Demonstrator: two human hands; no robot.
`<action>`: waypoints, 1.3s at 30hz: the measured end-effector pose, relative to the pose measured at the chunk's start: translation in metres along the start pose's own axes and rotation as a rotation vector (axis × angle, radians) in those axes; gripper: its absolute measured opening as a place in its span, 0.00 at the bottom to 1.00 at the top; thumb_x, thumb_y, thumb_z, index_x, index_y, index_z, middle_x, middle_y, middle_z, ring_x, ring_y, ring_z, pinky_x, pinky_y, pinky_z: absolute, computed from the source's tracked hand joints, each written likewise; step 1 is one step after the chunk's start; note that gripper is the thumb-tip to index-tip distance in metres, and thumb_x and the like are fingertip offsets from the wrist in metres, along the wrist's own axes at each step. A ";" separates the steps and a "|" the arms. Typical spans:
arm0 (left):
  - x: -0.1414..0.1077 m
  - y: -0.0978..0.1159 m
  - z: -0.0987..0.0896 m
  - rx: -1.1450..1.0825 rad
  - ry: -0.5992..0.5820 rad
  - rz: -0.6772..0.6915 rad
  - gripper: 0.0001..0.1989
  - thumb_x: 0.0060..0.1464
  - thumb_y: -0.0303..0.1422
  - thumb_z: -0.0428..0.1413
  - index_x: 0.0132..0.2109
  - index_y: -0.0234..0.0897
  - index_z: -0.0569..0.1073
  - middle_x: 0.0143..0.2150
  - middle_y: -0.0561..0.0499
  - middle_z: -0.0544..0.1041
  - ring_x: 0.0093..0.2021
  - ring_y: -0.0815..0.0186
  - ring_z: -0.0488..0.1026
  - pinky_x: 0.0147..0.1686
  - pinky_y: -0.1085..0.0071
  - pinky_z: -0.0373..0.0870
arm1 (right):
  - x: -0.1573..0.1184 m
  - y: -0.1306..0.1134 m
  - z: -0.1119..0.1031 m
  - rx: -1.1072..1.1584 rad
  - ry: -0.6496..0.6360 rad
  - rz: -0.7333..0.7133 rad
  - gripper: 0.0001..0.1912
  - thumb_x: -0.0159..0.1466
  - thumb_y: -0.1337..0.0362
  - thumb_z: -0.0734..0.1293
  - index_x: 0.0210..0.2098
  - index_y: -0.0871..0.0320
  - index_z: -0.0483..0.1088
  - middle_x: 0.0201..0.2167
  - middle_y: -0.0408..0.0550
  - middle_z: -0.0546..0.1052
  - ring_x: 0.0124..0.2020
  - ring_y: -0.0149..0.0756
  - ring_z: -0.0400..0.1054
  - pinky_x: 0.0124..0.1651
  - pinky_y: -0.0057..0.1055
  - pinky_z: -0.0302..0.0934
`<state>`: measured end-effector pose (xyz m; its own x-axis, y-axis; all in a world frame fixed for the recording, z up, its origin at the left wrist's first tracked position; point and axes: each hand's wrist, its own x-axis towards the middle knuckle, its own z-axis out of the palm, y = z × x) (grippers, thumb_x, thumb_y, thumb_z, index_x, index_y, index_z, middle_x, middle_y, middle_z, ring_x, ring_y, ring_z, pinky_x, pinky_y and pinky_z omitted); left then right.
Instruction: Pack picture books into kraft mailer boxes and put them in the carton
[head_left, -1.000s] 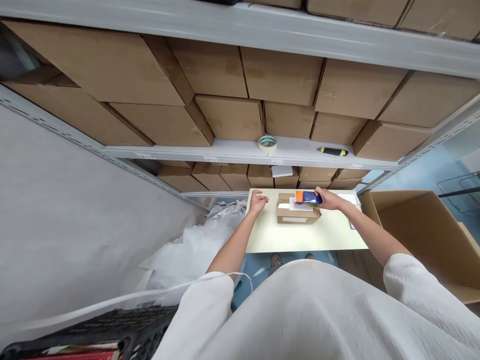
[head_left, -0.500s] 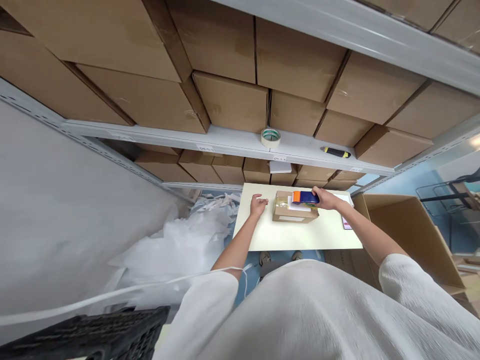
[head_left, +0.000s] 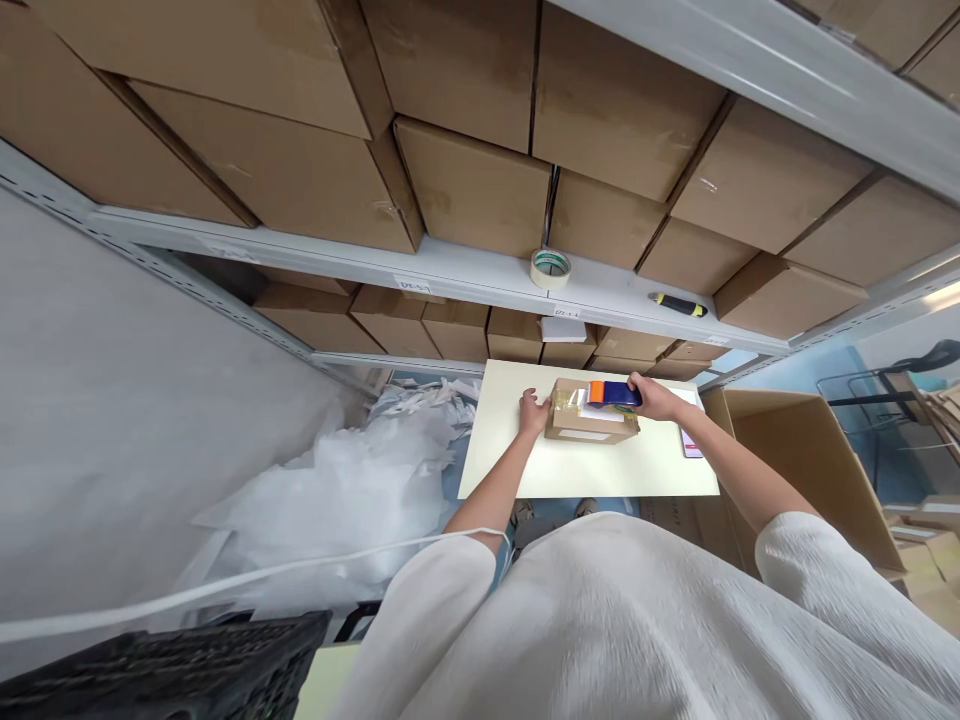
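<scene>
A small cardboard box (head_left: 592, 428) sits on the pale tabletop (head_left: 502, 478), with clear tape and white labels on it. My right hand (head_left: 652, 396) is closed round the right end of a blue and orange tape dispenser (head_left: 619, 393). The dispenser lies against the box's top, its orange end pointing left; part of its tape roll shows beneath. My left hand (head_left: 533, 412) is at the box's left end, touching it with fingers apart and gripping nothing. A phone (head_left: 691, 442) lies at the table's right side, partly covered by my right forearm.
Shelves of cardboard boxes (head_left: 472, 190) rise beyond the table. On the shelf edge lie a tape roll (head_left: 550, 269) and a yellow-black cutter (head_left: 678, 304). A large open carton (head_left: 802, 460) stands right, white packing material (head_left: 360, 490) left, a black crate (head_left: 165, 665) lower left.
My left hand has moved right, from beside the box onto its left end. My right hand and the tape dispenser have hardly moved against the box. The head view has shifted slightly.
</scene>
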<state>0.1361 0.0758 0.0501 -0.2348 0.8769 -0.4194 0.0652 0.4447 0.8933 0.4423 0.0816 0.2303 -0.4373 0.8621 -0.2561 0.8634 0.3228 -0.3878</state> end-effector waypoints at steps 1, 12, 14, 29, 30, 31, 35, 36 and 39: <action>-0.002 0.000 -0.001 0.005 0.010 0.013 0.19 0.54 0.29 0.65 0.51 0.40 0.71 0.46 0.48 0.77 0.43 0.63 0.79 0.53 0.63 0.74 | 0.000 -0.001 0.000 0.005 0.001 0.003 0.23 0.61 0.49 0.72 0.41 0.50 0.55 0.36 0.43 0.71 0.35 0.40 0.63 0.36 0.32 0.54; -0.021 0.022 -0.017 0.123 -0.142 0.330 0.22 0.60 0.28 0.56 0.61 0.43 0.74 0.62 0.42 0.79 0.66 0.54 0.74 0.69 0.55 0.68 | -0.004 0.000 0.007 0.046 0.018 0.045 0.24 0.60 0.53 0.74 0.46 0.50 0.57 0.36 0.44 0.74 0.34 0.41 0.66 0.36 0.33 0.58; -0.023 0.034 -0.017 0.260 -0.242 0.505 0.31 0.57 0.27 0.59 0.67 0.42 0.72 0.70 0.42 0.73 0.73 0.52 0.66 0.74 0.54 0.61 | -0.004 0.001 0.009 0.068 0.034 0.057 0.27 0.61 0.52 0.75 0.52 0.50 0.60 0.39 0.46 0.77 0.35 0.43 0.69 0.37 0.34 0.61; -0.018 0.048 -0.008 0.787 -0.548 0.568 0.50 0.56 0.38 0.68 0.79 0.45 0.53 0.82 0.38 0.55 0.83 0.50 0.45 0.79 0.48 0.43 | -0.004 0.014 0.004 -0.001 0.001 0.007 0.20 0.60 0.55 0.78 0.48 0.52 0.72 0.45 0.52 0.83 0.41 0.47 0.76 0.41 0.35 0.63; -0.018 0.049 -0.008 0.790 -0.544 0.564 0.51 0.55 0.38 0.68 0.79 0.45 0.53 0.82 0.38 0.56 0.83 0.50 0.45 0.79 0.48 0.43 | -0.006 0.018 0.001 -0.027 0.001 0.001 0.19 0.60 0.55 0.78 0.47 0.52 0.72 0.43 0.52 0.83 0.39 0.47 0.76 0.40 0.35 0.62; -0.018 0.049 -0.008 0.791 -0.542 0.564 0.51 0.55 0.38 0.68 0.79 0.45 0.53 0.82 0.38 0.56 0.83 0.49 0.46 0.79 0.48 0.43 | -0.010 0.025 -0.004 -0.051 0.005 -0.004 0.18 0.60 0.55 0.78 0.45 0.52 0.72 0.42 0.52 0.83 0.39 0.46 0.75 0.40 0.35 0.61; -0.018 0.051 -0.009 0.795 -0.544 0.571 0.51 0.54 0.39 0.68 0.79 0.45 0.54 0.82 0.38 0.55 0.83 0.49 0.46 0.79 0.48 0.41 | -0.043 0.070 -0.017 -0.149 0.008 0.041 0.15 0.60 0.56 0.76 0.41 0.52 0.70 0.40 0.52 0.82 0.39 0.47 0.74 0.43 0.36 0.60; -0.018 0.051 -0.009 0.800 -0.544 0.566 0.51 0.54 0.39 0.68 0.79 0.44 0.53 0.82 0.38 0.56 0.83 0.48 0.46 0.79 0.48 0.41 | -0.054 0.085 -0.019 -0.168 -0.004 0.060 0.14 0.61 0.57 0.75 0.41 0.51 0.70 0.39 0.52 0.82 0.39 0.47 0.74 0.43 0.36 0.59; -0.019 0.053 -0.009 0.835 -0.544 0.547 0.52 0.55 0.38 0.67 0.80 0.44 0.51 0.82 0.37 0.55 0.83 0.48 0.46 0.79 0.47 0.41 | -0.088 0.127 -0.017 -0.195 -0.028 0.100 0.14 0.60 0.60 0.74 0.41 0.51 0.67 0.40 0.51 0.83 0.41 0.47 0.75 0.48 0.38 0.59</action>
<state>0.1348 0.0814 0.1066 0.4624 0.8632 -0.2026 0.7033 -0.2179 0.6766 0.5943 0.0531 0.2186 -0.3511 0.8835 -0.3101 0.9341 0.3077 -0.1809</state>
